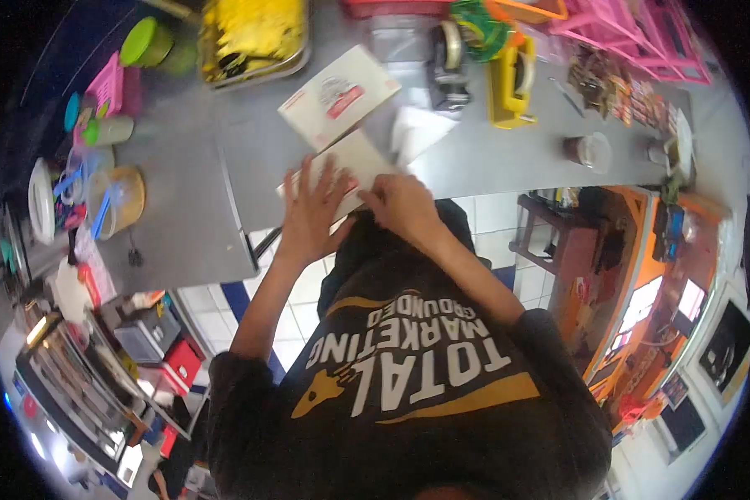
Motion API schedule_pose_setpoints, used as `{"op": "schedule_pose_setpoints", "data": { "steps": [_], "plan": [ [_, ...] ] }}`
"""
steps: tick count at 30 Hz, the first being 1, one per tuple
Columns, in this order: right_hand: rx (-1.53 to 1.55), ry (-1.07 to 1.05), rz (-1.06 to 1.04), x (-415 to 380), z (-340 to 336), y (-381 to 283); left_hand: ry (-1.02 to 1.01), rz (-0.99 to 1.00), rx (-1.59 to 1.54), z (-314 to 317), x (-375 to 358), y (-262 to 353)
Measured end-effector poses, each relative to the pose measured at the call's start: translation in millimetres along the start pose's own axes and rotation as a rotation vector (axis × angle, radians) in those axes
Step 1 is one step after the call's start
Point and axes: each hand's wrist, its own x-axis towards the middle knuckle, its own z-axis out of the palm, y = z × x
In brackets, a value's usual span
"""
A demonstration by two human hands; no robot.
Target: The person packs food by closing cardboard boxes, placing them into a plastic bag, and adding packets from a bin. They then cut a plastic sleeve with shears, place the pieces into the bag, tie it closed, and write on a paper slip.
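Note:
A flat cream cardboard box (pixel 363 157) lies at the near edge of the metal table, partly hidden under my hands. My left hand (pixel 315 204) rests on its left part with the fingers spread. At the box's right near corner my right hand (pixel 398 205) has its fingers curled in and pressed together on the edge; the fingertips are partly hidden. Just beyond lies a second flat cream box (pixel 340 96) with a red label and dark print. A folded white paper (pixel 421 133) sits to the right of the boxes.
A tray of yellow food (pixel 254 37) stands at the back left. Tape dispensers, one black (pixel 448 71) and one yellow (pixel 508 87), are at the back right. A tub with a blue-handled utensil (pixel 118 200) is on the left. A lidded cup (pixel 590 152) stands on the right.

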Motion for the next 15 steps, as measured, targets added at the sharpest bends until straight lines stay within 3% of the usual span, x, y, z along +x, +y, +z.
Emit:
{"op": "schedule_pose_setpoints", "data": {
  "steps": [2,3,4,6,10,12,14,15],
  "plan": [
    [0.165,0.027,-0.023,-7,-32,14,0.051,-0.061,-0.077,3,4,6],
    [0.233,0.087,-0.033,-18,-62,17,0.203,-0.051,-0.159,20,2,3],
    [0.29,0.16,-0.046,-31,-100,22,0.179,0.026,-0.047,19,6,4],
    [0.329,0.348,0.107,-59,-183,58,0.126,-0.082,0.066,35,1,9],
    [0.323,1.043,0.217,-108,-368,211,0.074,-0.189,0.208,5,15,51],
    [-0.14,1.354,0.187,-121,-467,340,0.168,-0.266,0.238,10,21,67],
    [-0.219,1.493,0.27,-126,-559,462,0.452,-0.423,0.049,28,25,90],
    [-0.319,1.463,0.494,-125,-598,491,0.531,-0.563,0.106,50,20,92]
  ]
}}
